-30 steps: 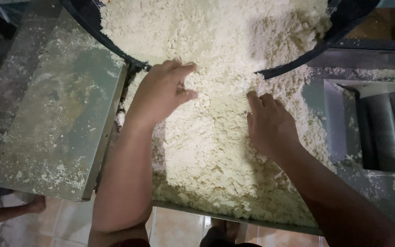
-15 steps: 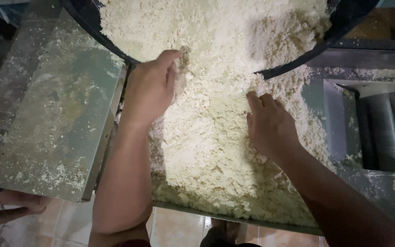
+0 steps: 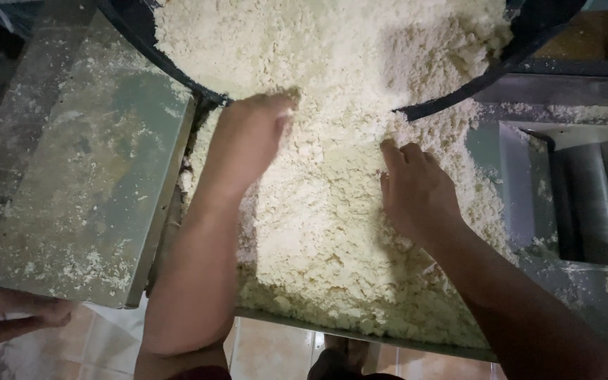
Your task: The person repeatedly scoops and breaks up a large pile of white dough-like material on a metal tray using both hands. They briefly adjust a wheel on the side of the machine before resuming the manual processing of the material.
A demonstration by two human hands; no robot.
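Here, both bare hands are sunk into a pale yellow crumbly meal [image 3: 332, 232] that fills the middle of the view. The left hand [image 3: 251, 141], at about 11 o'clock from the centre, is cupped with its fingers curled and dug into the meal, so the fingertips are hidden in the crumbs; it grips no separate object. The right hand [image 3: 416, 193], at about 3 o'clock from the centre, lies palm down on the heap with its fingers together and slightly bent, pressing flat on the surface.

The meal spills out of a dark round tub [image 3: 529, 35] whose rim arcs across the top, from 10 o'clock round to 2 o'clock, and it spreads down over a metal tray [image 3: 360, 336] whose near edge shows at 6 o'clock. At 9 o'clock a flat greenish metal plate [image 3: 86, 183], dusted with crumbs, lies just beside the left forearm. At 3 o'clock, beyond the right hand, stands a grey metal machine housing [image 3: 585, 197] with a dark opening, also flecked with meal. At 8 o'clock, low at the picture's edge, part of another person's limb [image 3: 15, 317] shows over a tiled floor [image 3: 276, 352].
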